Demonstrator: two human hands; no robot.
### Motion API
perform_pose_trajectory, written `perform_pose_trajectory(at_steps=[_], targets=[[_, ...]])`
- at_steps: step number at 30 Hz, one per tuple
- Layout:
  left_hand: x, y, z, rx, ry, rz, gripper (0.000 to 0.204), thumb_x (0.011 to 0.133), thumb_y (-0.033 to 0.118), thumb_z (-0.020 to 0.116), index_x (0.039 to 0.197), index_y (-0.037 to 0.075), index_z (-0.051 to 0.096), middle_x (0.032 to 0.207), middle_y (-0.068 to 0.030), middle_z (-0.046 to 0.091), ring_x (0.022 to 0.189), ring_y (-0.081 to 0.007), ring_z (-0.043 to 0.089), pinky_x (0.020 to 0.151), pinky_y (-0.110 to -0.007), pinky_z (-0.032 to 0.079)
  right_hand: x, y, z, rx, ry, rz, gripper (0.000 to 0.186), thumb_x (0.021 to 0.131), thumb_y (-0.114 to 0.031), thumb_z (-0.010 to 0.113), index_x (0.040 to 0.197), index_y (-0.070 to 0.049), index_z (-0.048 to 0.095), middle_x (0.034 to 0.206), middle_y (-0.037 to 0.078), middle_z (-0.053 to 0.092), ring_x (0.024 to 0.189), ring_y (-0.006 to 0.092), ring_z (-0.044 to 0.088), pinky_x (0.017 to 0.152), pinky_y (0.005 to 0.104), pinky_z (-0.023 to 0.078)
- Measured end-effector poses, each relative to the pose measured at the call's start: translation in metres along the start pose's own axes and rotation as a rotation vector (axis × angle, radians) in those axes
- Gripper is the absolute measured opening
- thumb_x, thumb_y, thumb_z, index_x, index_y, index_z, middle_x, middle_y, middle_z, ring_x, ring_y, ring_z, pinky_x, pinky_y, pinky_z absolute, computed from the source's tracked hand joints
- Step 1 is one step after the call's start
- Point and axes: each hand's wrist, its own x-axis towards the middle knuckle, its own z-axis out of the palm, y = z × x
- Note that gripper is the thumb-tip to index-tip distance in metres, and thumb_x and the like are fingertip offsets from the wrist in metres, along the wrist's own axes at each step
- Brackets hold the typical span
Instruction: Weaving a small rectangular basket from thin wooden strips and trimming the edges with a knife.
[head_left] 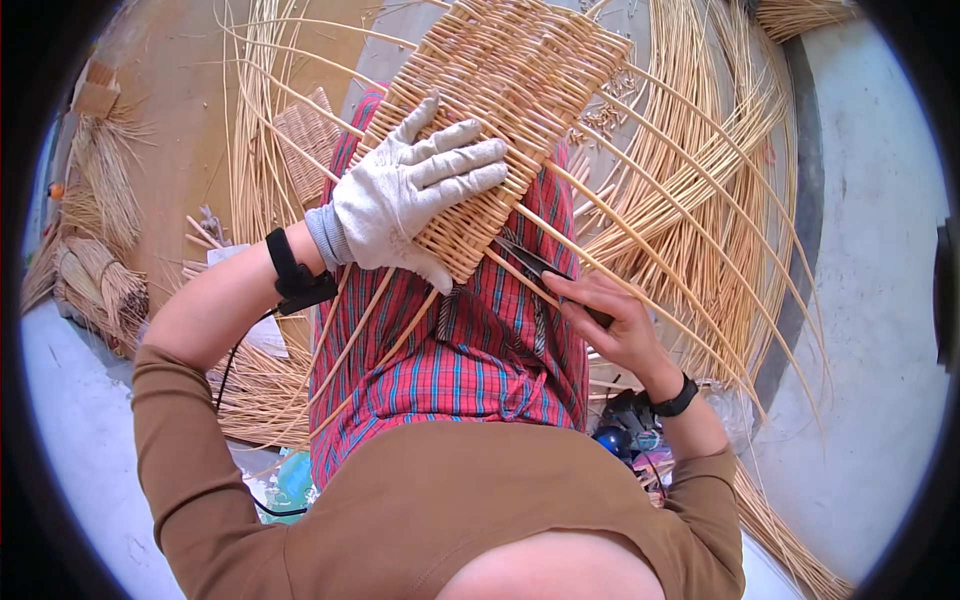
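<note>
Head view: rectangular tan wicker panel is supported over red plaid cloth, with the white-gloved left hand spread flat upon it. Dark pointed metal tool is gripped by the curled, bare right hand. Panel body judged woven; long pale projecting rods left untrimmed.

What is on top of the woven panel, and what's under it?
On top of the panel, the gloved left hand lies palm down. Beneath, plaid cloth on the lap shows around the near end; whatever lies under the panel's middle is covered.
</note>
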Motion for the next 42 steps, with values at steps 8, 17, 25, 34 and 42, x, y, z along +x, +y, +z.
perform_pose_trajectory(at_steps=[8, 17, 25, 34, 42], targets=[[0.0, 0.003, 0.0, 0.031, -0.083, 0.008, 0.135, 0.058, 0.088, 0.068, 0.165, 0.01, 0.042, 0.171, -0.0121, 0.04, 0.162, -0.0346, 0.03, 0.133, -0.066, 0.009, 0.033, -0.003, -0.016, -0.471, -0.023, -0.352, 0.053, 0.08, -0.004, 0.08, 0.131, -0.016, 0.079, 0.078, 0.003, 0.063, 0.062, 0.0191, 0.06, 0.054, 0.0349, 0.048], [0.002, 0.001, 0.003, 0.019, -0.063, -0.004, 0.133, 0.058, 0.085, 0.07, 0.165, 0.011, 0.042, 0.171, -0.0096, 0.042, 0.162, -0.0323, 0.032, 0.133, -0.065, 0.009, 0.042, -0.011, -0.002, -0.408, -0.072, -0.27, 0.056, 0.086, -0.006, 0.081, 0.141, -0.017, 0.073, 0.083, 0.006, 0.066, 0.065, 0.021, 0.063, 0.058, 0.0374, 0.052], [0.0, 0.004, 0.001, 0.016, 0.015, -0.006, 0.135, 0.055, 0.089, 0.068, 0.164, 0.013, 0.044, 0.168, -0.0081, 0.046, 0.159, -0.0302, 0.037, 0.134, -0.061, 0.012, 0.041, 0.013, -0.006, -0.028, -0.162, -0.22, 0.045, 0.106, -0.018, 0.067, 0.151, -0.016, 0.065, 0.084, 0.005, 0.065, 0.062, 0.0136, 0.056, 0.058, 0.0277, 0.045], [-0.003, 0.006, 0.005, 0.046, 0.019, -0.038, 0.136, 0.051, 0.086, 0.072, 0.164, 0.015, 0.044, 0.168, -0.0066, 0.046, 0.159, -0.0316, 0.038, 0.134, -0.061, 0.013, 0.041, 0.009, -0.013, 1.057, -0.413, 0.672, 0.057, 0.114, -0.025, 0.055, 0.167, -0.009, 0.04, 0.098, 0.003, 0.061, 0.06, 0.0043, 0.049, 0.048, 0.0208, 0.033], [-0.004, 0.002, 0.011, 0.061, 0.021, -0.042, 0.135, 0.053, 0.087, 0.074, 0.163, 0.014, 0.046, 0.168, -0.0059, 0.047, 0.158, -0.0321, 0.038, 0.134, -0.061, 0.015, -0.035, 0.02, 0.002, 0.23, -0.058, 0.386, 0.048, 0.109, -0.028, 0.063, 0.151, -0.005, 0.059, 0.095, 0.002, 0.07, 0.076, 0.012, 0.064, 0.069, 0.0287, 0.053]])
